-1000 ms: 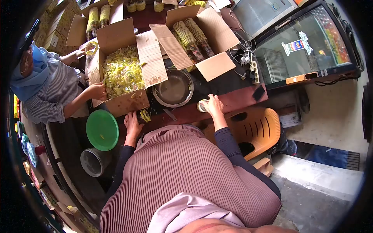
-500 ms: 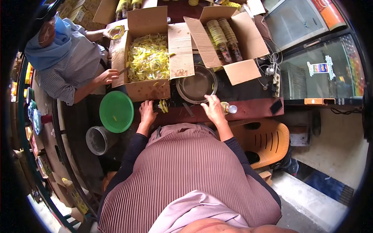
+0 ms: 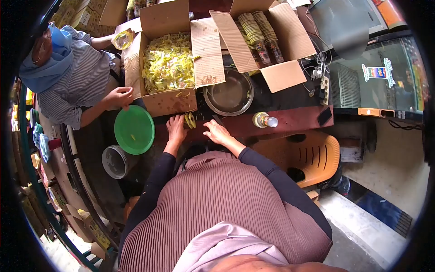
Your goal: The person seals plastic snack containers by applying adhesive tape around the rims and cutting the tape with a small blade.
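Observation:
My left hand (image 3: pixel 176 129) rests at the table's front edge, fingers spread, just left of a few yellow strips (image 3: pixel 190 120). To the right of the strips, my right hand (image 3: pixel 218 133) has its fingers apart and holds nothing. A small jar (image 3: pixel 265 120) lies on the red-brown table edge (image 3: pixel 294 120), away from my right hand. Behind my hands is a round metal-rimmed bowl (image 3: pixel 229 93). An open cardboard box (image 3: pixel 170 103) full of yellow pieces (image 3: pixel 167 63) stands behind my left hand.
A co-worker at the left has one hand (image 3: pixel 120 97) near a green basin (image 3: pixel 134 130) and the other by a yellow ring. A grey bucket (image 3: pixel 115 162) stands below. Another box (image 3: pixel 284 76) holds stacked cups. An orange chair (image 3: pixel 312 156) and a phone (image 3: pixel 324 116) are at the right.
My right hand has let go of the jar and moved left toward the yellow strips, leaving the jar on the table. The co-worker's near hand has shifted. The camera view has also shifted.

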Demonstrator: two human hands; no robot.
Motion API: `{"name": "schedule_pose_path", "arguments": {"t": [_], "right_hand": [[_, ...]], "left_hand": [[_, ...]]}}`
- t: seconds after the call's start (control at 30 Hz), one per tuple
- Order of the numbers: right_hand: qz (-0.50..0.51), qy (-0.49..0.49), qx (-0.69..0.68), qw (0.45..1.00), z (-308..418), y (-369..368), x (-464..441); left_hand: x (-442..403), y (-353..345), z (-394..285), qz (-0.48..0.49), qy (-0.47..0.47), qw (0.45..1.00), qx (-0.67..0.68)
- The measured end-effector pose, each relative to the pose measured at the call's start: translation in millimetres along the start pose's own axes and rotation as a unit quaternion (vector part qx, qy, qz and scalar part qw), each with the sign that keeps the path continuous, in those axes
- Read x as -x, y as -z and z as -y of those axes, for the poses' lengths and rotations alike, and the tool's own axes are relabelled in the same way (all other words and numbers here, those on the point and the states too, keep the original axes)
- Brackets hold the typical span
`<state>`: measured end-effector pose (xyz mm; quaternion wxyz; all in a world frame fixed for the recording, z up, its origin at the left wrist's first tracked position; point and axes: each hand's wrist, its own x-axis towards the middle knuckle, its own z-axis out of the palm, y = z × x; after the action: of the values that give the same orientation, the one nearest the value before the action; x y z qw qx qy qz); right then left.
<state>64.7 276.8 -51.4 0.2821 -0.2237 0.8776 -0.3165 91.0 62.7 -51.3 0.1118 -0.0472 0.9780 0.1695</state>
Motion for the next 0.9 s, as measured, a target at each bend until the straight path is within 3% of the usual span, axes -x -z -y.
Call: {"name": "schedule_pose_path", "arguments": {"t": [0.13,0.23,0.3,0.47,0.63,0.73,0.77,0.9], "right_hand": [[-0.047,0.005,-0.098,0.994,-1,-18,-21],[-0.038,0.02,-0.109,0.993,4,-11,-24],[-0.019,0.02,-0.103,0.994,12,-1,-22],[-0.121,0.01,-0.097,0.988,17,15,-9],[-0.118,0.001,-0.106,0.987,18,39,-2],[-0.137,-0.003,-0.078,0.987,26,49,7],[-0.163,-0.005,-0.068,0.984,30,50,10],[-0.247,-0.017,-0.043,0.968,35,87,19]], "left_hand": [[2,4,-14,-0.012,-0.026,0.999,0.024],[5,7,-25,-0.073,-0.112,0.989,0.061],[8,8,-26,-0.076,-0.091,0.989,0.083],[4,16,-45,-0.074,-0.079,0.987,0.117],[-6,10,-50,-0.095,-0.122,0.983,0.101],[-10,10,-50,-0.043,-0.128,0.983,0.123],[-10,9,-51,-0.073,-0.145,0.978,0.135],[-9,3,-31,-0.067,-0.053,0.985,0.15]]}}
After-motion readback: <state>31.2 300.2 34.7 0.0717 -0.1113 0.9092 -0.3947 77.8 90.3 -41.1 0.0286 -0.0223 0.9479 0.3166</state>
